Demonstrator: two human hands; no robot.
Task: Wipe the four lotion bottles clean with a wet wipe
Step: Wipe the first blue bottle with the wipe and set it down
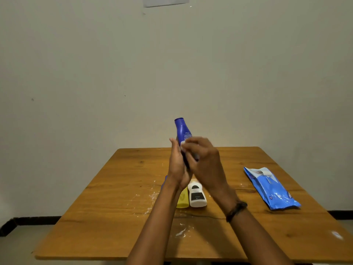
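I hold a dark blue lotion bottle up above the table, its end pointing upward. My left hand grips its lower part. My right hand is curled against the bottle's side, and a bit of white wet wipe shows under its fingers. On the table below my wrists lie a yellow bottle and a white bottle with a dark label, side by side. A sliver of another blue thing shows left of my left wrist; I cannot tell what it is.
A blue pack of wet wipes lies on the right side of the wooden table. White smears and flecks mark the tabletop near the middle. A plain wall stands just behind the table's far edge.
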